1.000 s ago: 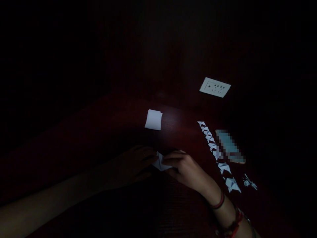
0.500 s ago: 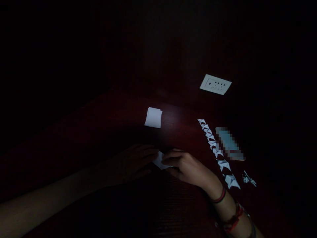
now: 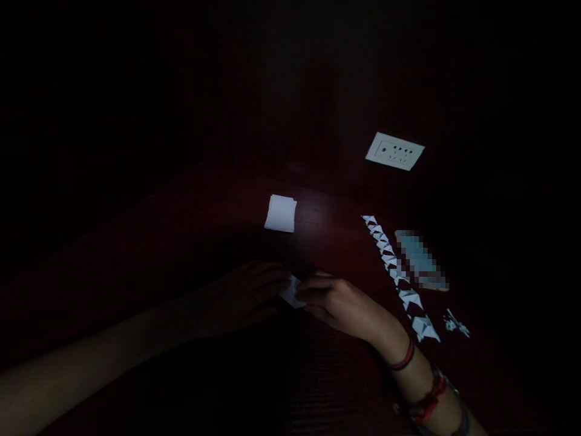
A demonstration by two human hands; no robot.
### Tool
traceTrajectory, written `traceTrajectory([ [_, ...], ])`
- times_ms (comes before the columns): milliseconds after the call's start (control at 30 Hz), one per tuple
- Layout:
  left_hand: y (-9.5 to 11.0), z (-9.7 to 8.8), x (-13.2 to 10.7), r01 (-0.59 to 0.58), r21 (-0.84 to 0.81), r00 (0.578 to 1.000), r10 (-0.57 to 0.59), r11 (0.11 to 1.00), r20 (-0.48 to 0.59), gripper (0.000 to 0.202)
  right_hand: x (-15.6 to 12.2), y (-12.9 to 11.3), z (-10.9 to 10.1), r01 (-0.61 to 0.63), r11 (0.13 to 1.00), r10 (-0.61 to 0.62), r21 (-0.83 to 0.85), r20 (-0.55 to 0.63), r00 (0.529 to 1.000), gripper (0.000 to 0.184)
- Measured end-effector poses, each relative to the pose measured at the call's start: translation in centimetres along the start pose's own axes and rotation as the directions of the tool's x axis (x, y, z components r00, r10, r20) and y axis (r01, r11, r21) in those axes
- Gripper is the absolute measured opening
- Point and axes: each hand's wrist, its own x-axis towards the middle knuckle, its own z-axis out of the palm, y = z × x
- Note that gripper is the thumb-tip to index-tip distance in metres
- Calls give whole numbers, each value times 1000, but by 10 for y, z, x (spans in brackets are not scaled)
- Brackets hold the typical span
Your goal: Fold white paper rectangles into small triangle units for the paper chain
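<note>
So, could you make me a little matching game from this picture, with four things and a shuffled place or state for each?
1. Paper piece
2. Socket panel
3. Paper stack
4. Folded papers

A. In a row beside the pixelated object
B. Between the left hand and the right hand
C. Dotted with dark holes
D. Lying flat, squarish, beyond the hands

Pairs: 1-B, 2-C, 3-D, 4-A

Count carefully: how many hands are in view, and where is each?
2: the shadowed left hand at the left side of the folded white paper, and the brighter right hand at its right side. Darkness could hide others.
</note>
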Motion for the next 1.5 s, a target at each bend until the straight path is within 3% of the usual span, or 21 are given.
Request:
traceTrajectory([
  [500, 0, -1, 3, -30, 20, 1000, 31, 999, -3, 41, -1, 1, 1, -6, 1000, 6, 26, 7, 1000, 21],
  [833, -1, 0, 2, 12, 5, 998, -12, 1000, 68, 45, -2, 7, 4, -65, 998, 65, 9, -7, 998, 29],
  [1333, -1, 1, 2, 3, -13, 999, -3, 1000, 44, 43, 0, 4, 3, -49, 998, 49, -43, 2, 999, 26],
  [1500, -1, -5, 2, 48, -29, 999, -48, 998, 10, 56, -3, 7, -3, -164, 986, 164, -18, -34, 986, 32],
])
